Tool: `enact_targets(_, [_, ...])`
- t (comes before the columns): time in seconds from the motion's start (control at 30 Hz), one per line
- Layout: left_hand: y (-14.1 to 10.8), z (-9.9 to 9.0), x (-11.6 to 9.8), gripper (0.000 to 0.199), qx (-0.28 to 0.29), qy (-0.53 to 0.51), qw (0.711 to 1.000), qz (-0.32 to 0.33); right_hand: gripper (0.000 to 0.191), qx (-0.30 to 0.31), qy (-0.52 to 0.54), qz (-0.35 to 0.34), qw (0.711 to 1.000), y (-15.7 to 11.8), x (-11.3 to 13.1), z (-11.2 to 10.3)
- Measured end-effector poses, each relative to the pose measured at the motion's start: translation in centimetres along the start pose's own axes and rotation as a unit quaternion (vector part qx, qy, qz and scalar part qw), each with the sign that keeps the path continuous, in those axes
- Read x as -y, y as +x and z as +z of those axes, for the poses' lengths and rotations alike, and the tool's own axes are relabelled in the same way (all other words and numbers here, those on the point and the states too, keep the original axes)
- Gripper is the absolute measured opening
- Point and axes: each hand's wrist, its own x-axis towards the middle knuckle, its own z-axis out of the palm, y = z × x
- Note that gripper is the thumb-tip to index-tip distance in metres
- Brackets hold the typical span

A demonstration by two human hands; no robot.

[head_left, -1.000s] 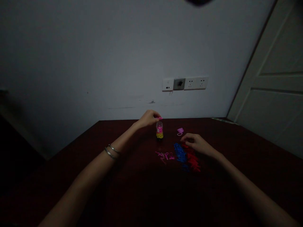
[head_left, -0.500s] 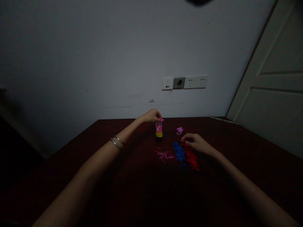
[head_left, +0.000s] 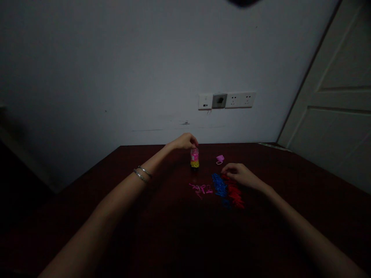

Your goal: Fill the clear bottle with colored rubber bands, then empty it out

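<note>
A small clear jar (head_left: 194, 158) stands on the dark red table, with yellow pieces low in it and pink ones above. My left hand (head_left: 187, 141) is over its mouth, fingers pinched together at the opening; what they hold is too small to make out. My right hand (head_left: 238, 173) rests with bent fingers at the top of a pile of red pieces (head_left: 235, 195); its fingertips are partly hidden. Beside the red pile lies a pile of blue pieces (head_left: 219, 186). A few loose pink pieces (head_left: 201, 189) lie in front of the jar.
A pink lid-like piece with a ring (head_left: 220, 158) lies right of the jar. The table (head_left: 162, 239) meets a pale wall with sockets (head_left: 226, 100). A white door (head_left: 336, 116) is at the right, and a thin strip (head_left: 274, 146) lies at the table's back edge.
The pink piece that showed at my left fingertips above the jar is now down at the jar's mouth or inside, no longer seen separately. My right hand has hardly moved.
</note>
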Motion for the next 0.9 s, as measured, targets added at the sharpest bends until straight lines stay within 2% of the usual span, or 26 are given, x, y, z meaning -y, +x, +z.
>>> enact_targets(0.17, [-0.4, -0.3, -0.4, 0.022, -0.004, -0.001, 1.0, -0.011, 0.022, 0.006, -0.002, 0.006, 1.0, 0.0, 0.1, -0.1])
enact_targets(0.33, [-0.9, 0.2, 0.1, 0.034, -0.089, -0.039, 0.995, -0.019, 0.022, 0.004, -0.001, 0.003, 1.0, 0.0, 0.0, 0.0])
enact_targets(0.47, [-1.3, 2.1, 2.7, 0.036, -0.179, -0.157, 0.969, -0.061, 0.021, -0.001, -0.003, -0.002, 1.0, 0.0, 0.1, 0.2])
enact_targets(0.6, [-2.5, 5.2, 6.7, 0.043, -0.259, -0.308, 0.898, -0.176, 0.02, 0.008, -0.003, -0.003, 1.0, 0.1, 0.2, 0.4])
enact_targets(0.7, [-3.6, 7.6, 9.3, 0.044, -0.288, -0.335, 0.869, -0.223, 0.019, 0.009, -0.007, -0.001, 1.0, 0.1, -0.1, 0.8])
enact_targets(0.8, [-4.5, 9.0, 10.7, 0.038, -0.307, -0.331, 0.86, -0.238, 0.021, 0.0, -0.025, -0.004, 1.0, 0.2, -0.3, 1.3])
enact_targets(0.9, [-4.7, 9.6, 11.0, 0.036, -0.313, -0.307, 0.868, -0.232, 0.024, -0.002, -0.039, -0.011, 0.999, 0.5, -0.3, 1.6])
